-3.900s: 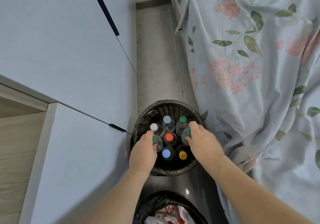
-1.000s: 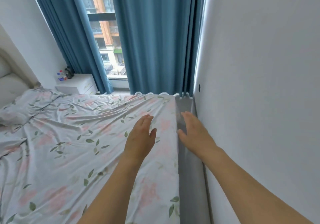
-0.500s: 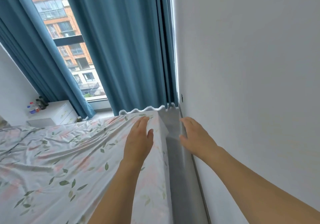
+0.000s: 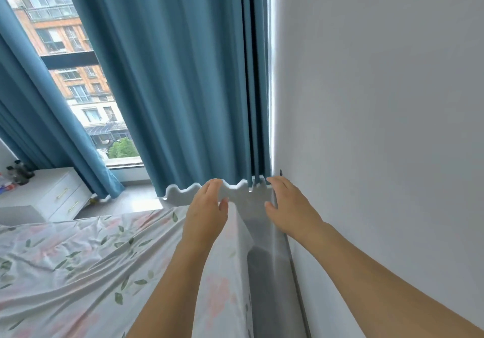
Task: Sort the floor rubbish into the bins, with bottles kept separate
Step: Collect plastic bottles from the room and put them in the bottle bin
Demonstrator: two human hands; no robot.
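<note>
Both of a person's bare arms reached forward from the bottom of the frame, the left hand (image 4: 205,213) and the right hand (image 4: 290,206) held up side by side at the centre, backs to the camera. The fingers (image 4: 213,188) of the left hand were straight and close together, thumb out to the right, holding nothing. The right hand's fingers were likewise extended and relaxed, empty, just beside the pale wall (image 4: 379,128) that filled the right half of the frame.

Below the left arm, a bed (image 4: 78,259) covered in a white sheet printed with green leaves and pink flowers spread across the lower left. A narrow strip of grey floor (image 4: 269,272) ran between the bed's edge and the wall, under the right hand. No rubbish, bottles or bins appeared anywhere in view.

Blue curtains (image 4: 183,89) hung across the upper centre, their hems reaching just behind the fingertips. Through the window (image 4: 78,75) at upper left stood an orange-brick building. A white drawer unit (image 4: 52,193) with brass handles sat at the left edge, small dark items on top, too blurred to identify.
</note>
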